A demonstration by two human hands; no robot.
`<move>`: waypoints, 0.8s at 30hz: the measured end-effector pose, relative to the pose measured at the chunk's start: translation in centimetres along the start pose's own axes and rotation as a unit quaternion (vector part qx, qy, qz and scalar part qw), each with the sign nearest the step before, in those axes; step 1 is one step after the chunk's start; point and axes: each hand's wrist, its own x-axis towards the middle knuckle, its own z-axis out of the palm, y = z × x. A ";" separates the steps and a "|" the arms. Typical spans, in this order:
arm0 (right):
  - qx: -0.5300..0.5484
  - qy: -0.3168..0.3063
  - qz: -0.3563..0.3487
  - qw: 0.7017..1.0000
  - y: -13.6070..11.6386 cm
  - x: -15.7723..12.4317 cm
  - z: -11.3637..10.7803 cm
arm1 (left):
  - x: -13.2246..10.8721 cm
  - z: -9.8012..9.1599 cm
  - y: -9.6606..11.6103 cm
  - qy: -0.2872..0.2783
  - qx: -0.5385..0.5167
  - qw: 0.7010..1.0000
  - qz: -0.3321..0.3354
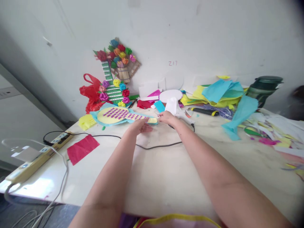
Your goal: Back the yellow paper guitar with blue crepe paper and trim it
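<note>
A pale-yellow guitar-shaped paper cutout (110, 115) with purple strips lies on blue tissue paper (94, 116), its neck pointing right. At the neck, my left hand (140, 126) has its thumb on the cutout's edge and its other fingers curled below, steadying it. My right hand (168, 118) is closed in a pinch just past the neck's tip. Something thin and pale shows at its fingertips, too small to name. Beside that hand lies a white glue gun (186, 117), partly hidden, with a black cable (156, 147) crossing the table.
A power strip (40, 158) and red crepe paper (83, 148) lie left. A flower-decorated craft (114, 90) leans on the wall by a red bag (91, 95). Behind are a white oval (170, 95) and paper piles. Right are a cutter (204, 111), scraps (280, 126) and a dark bottle (264, 88).
</note>
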 end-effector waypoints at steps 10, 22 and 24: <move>0.037 -0.028 -0.012 0.999 0.0 -1.0 0.0 | 0.1 1.6 -0.8 0.073 -0.273 0.959 -0.021; 0.063 -0.052 -0.014 0.997 0.0 -1.5 -0.4 | 4.2 2.7 -1.0 0.182 -0.190 0.964 0.021; 0.073 -0.053 -0.005 0.996 -0.1 -1.5 -0.6 | 4.4 2.6 -1.1 0.188 -0.204 0.960 0.030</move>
